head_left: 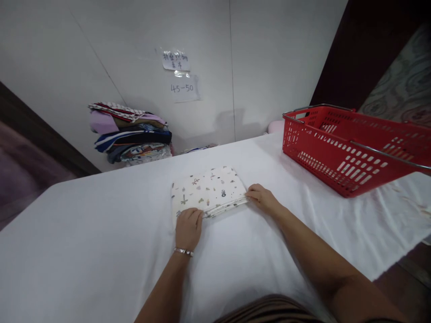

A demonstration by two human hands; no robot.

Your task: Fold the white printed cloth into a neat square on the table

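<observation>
Folded cloth (212, 186), one: white ground, small scattered print; lying flat at the centre of the frame on a white-covered table (101, 242). Several layers show along its near edge; exact number not legible.

Hands, two. Left hand (188, 229): grasping the near-left part of the cloth, fingers bent over the edge, thumb not visible. Right hand (265, 201): near-right corner pinched at the fingertips.

Handling note: the step appears to be squaring the near edge. Best done with equal, light tension at both corners, drawing the layers level without dragging the whole bundle; the visible layers look slightly uneven, so they would merit lining up and a smoothing stroke from the middle outward.

Count of remainder:
- Bracelet (183, 252), one, on the left wrist.
- Red basket (323, 168), one, perforated, right of frame; metal handles (387, 154), two visible.
- Stack of fabrics (134, 134), one, upper left, mixed colours; pieces too overlapped to count.
- Paper notices, two, upper centre on the wall (269, 54): upper notice (176, 61), handwritten; lower notice (185, 88), reading "45-50".
- Pink object (276, 127), one, partly hidden behind the basket; kind uncertain.
</observation>
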